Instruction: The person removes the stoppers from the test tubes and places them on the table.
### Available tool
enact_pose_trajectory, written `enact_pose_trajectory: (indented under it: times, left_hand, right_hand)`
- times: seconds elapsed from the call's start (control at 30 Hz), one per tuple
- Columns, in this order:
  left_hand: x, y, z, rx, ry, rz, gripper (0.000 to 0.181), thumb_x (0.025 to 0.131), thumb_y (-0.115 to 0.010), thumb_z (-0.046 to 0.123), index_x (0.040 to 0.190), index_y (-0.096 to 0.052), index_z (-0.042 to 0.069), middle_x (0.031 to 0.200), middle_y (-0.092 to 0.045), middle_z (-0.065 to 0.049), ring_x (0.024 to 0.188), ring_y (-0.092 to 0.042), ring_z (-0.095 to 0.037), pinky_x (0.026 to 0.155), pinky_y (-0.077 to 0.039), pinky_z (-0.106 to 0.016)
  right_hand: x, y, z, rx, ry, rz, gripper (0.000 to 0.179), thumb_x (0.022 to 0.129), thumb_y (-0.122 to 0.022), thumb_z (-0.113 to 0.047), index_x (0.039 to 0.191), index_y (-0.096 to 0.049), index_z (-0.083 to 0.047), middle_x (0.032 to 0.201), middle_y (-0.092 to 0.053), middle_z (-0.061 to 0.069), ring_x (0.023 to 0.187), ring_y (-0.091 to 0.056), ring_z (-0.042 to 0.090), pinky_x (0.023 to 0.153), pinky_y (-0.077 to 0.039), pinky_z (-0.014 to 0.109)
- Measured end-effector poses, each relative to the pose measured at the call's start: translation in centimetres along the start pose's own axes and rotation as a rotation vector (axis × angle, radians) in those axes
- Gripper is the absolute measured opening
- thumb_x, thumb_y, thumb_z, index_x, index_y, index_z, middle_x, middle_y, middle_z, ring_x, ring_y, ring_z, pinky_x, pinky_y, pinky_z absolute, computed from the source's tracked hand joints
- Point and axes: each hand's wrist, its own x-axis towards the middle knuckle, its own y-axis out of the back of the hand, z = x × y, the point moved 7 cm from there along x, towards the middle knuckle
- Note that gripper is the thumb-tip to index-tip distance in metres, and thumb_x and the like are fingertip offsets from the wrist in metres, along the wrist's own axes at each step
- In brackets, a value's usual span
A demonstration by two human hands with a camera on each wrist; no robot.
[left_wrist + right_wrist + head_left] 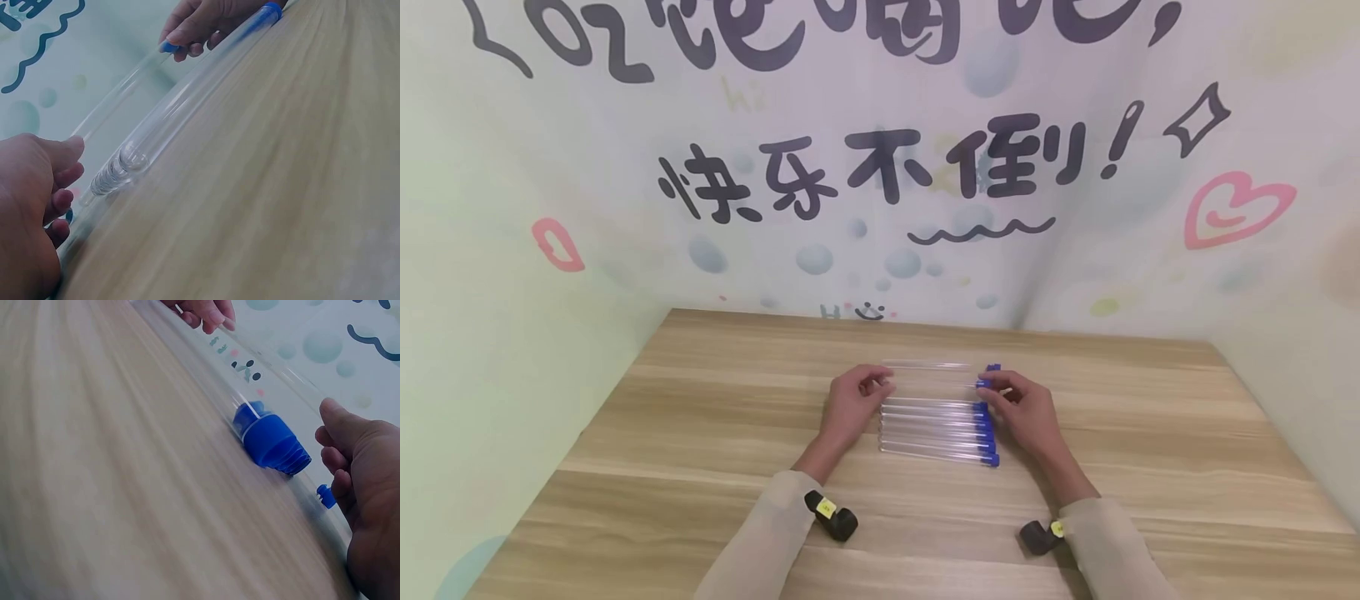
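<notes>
A clear test tube point(115, 99) with a blue cap point(167, 47) is held level between both hands, raised off the table. My left hand point(853, 404) pinches its rounded end between thumb and fingers. At the capped end, my right hand point(1022, 408) grips with thumb and fingertips, hiding the cap in the right wrist view. Just nearer to me, several capped test tubes point(932, 429) lie side by side, their blue caps point(987, 433) all to the right. Behind the held one lies another clear tube point(928, 365), with a blue cap point(993, 367) by its right end.
Everything lies on a wood-grain table point(700, 400). A white printed cloth point(820, 275) with dark lettering rises behind its far edge, and pale walls flank both sides. Each sleeve carries a black wrist camera point(842, 523) close over the table.
</notes>
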Motion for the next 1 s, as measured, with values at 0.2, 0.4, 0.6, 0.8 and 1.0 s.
enact_pose_trajectory:
  times: [0.2,0.4,0.6,0.8,1.0]
  left_hand:
    - [0.2,-0.4,-0.1,0.013,0.008,-0.036,0.015,0.083,-0.076,0.023,0.097,-0.073,0.02,0.081,-0.063,0.009,0.071,-0.054,-0.012,0.062,-0.047,-0.027]
    - [0.1,-0.6,0.0,0.026,-0.004,-0.069,0.014,0.082,-0.077,0.023,0.094,-0.074,0.019,0.076,-0.061,0.008,0.068,-0.053,-0.013,0.06,-0.045,-0.026]
    - [-0.1,-0.6,0.4,0.003,-0.027,-0.089,0.015,0.082,-0.077,0.024,0.095,-0.074,0.017,0.073,-0.059,0.005,0.067,-0.051,-0.014,0.059,-0.044,-0.026]
    - [-0.1,-0.1,0.4,-0.012,0.004,-0.031,0.015,0.083,-0.076,0.022,0.097,-0.075,0.017,0.079,-0.062,0.007,0.072,-0.053,-0.014,0.062,-0.045,-0.026]
    - [0.0,0.3,0.0,-0.012,0.04,0.022,0.015,0.083,-0.075,0.02,0.098,-0.075,0.019,0.082,-0.064,0.008,0.075,-0.054,-0.014,0.064,-0.046,-0.027]
  right_hand:
    - [0.1,0.2,0.3,-0.039,-0.047,0.018,0.026,0.086,-0.072,-0.031,0.107,-0.071,-0.015,0.091,-0.065,0.001,0.079,-0.057,0.019,0.063,-0.048,0.022]
    - [0.0,0.4,0.8,-0.073,-0.093,0.05,0.029,0.084,-0.072,-0.034,0.106,-0.073,-0.015,0.093,-0.068,0.001,0.08,-0.057,0.018,0.066,-0.048,0.021]
    - [0.0,0.6,0.8,-0.049,-0.102,0.081,0.029,0.082,-0.075,-0.034,0.103,-0.075,-0.014,0.095,-0.071,0.002,0.078,-0.059,0.018,0.063,-0.048,0.021]
    - [0.0,0.5,1.0,0.007,-0.113,0.051,0.029,0.08,-0.077,-0.034,0.101,-0.075,-0.014,0.093,-0.071,0.001,0.078,-0.059,0.018,0.061,-0.048,0.021]
    - [0.1,0.1,1.1,0.107,-0.115,-0.01,0.026,0.079,-0.078,-0.033,0.097,-0.076,-0.015,0.092,-0.071,0.0,0.08,-0.06,0.016,0.064,-0.046,0.021]
